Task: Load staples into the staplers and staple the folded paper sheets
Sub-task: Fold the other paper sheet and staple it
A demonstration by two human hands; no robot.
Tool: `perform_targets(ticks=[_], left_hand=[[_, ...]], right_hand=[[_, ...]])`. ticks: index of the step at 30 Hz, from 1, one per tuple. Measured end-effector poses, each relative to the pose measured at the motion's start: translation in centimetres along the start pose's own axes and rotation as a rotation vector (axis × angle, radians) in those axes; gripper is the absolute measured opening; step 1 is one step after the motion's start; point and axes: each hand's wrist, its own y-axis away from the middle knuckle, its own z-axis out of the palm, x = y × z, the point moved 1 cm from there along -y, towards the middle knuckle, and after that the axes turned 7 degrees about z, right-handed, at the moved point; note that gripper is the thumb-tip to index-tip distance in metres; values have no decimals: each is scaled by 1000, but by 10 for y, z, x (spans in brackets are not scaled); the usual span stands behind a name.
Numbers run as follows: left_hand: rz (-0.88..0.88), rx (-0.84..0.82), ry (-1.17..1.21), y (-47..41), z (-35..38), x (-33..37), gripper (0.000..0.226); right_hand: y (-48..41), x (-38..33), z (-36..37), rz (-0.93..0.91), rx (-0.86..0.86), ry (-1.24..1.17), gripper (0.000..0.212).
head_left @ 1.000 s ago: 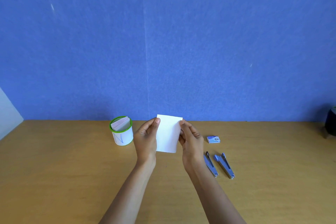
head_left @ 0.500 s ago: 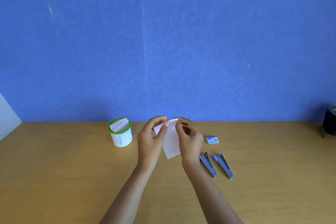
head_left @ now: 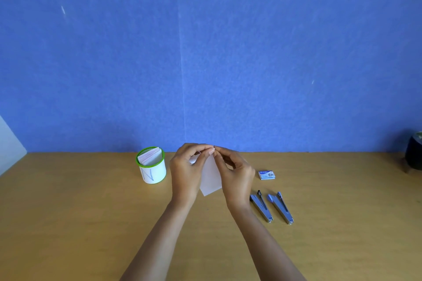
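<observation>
At the left of a bare tan wooden desk [head_left: 68, 223], backed by a blue felt partition, stands a white cup with a green rim [head_left: 151, 164] stuffed with more folded slips. Beside it, a person's left hand [head_left: 186, 171] and right hand [head_left: 235, 172] meet above the desk, fingers curled in, thumbs and forefingers pinching the top edge of a small white paper sheet [head_left: 210, 180] that hangs tilted between the palms; it appears to be mid-fold, and neither hand holds anything else. To the right, near the far edge, sits a little blue-and-white box of staples [head_left: 266, 175], apparently closed and untouched. In front of it two slim grey metal staplers [head_left: 271, 207] lie side by side, close but apart, within easy reach of the right hand. The likely trouble ahead: a crooked crease if the pinched corners slip out of line, leaving uneven layers for the stapler to bite, or a misfire if either stapler is pressed before a strip is loaded.
</observation>
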Motion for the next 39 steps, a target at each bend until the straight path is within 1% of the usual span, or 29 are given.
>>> perform_targets(ticks=[3,6,8,13,19,21,23,24,25,26,28,30,31,32,34,36,37,39], left_hand=[[89,-17,-114,0,3,3,15],[145,-25,-204,2,7,5,4],[132,8,-207,5,9,6,7],[96,129,-171,0,2,10,4],[76,169,-180,-2,0,3,7],[36,202,-139,2,0,-1,6],[-37,239,-57,-2,-3,-5,15],[-65,233,-40,-6,-5,-7,17],[-85,209,-45,-11,-8,-7,18],[-114,175,-54,-15,-10,-8,17],[-233,113,-26,-18,-11,-11,13],[-432,60,88,-19,-8,-14,9],[-548,-6,168,-18,-6,-15,11],[-650,-106,245,-17,-4,-14,14],[-828,-292,403,-12,-2,-11,20],[-945,-372,558,-5,-1,-9,18],[-951,-404,564,-2,0,-8,15],[-863,-421,444,2,3,-11,17]], right_hand=[[0,1,1,87,-16,-61,11],[-1,1,3,169,-19,-110,6],[0,2,5,216,-21,-134,7],[9,17,1,358,-39,-172,10],[16,30,-5,352,-26,-75,9],[14,35,-9,414,12,-77,10],[12,42,-16,497,57,-83,10],[11,43,-19,511,64,-89,10],[11,42,-22,479,48,-103,13],[10,38,-24,398,6,-121,17],[6,23,-26,136,-142,-119,31],[1,8,-26,-134,-308,-65,38],[-2,2,-26,-217,-368,-40,35],[-4,-1,-25,-253,-402,-25,28],[-7,-2,-23,-221,-421,-42,16],[-6,-3,-20,-101,-419,-107,13],[-6,-3,-19,-36,-401,-127,13],[-6,-1,-17,54,-317,-123,13]])
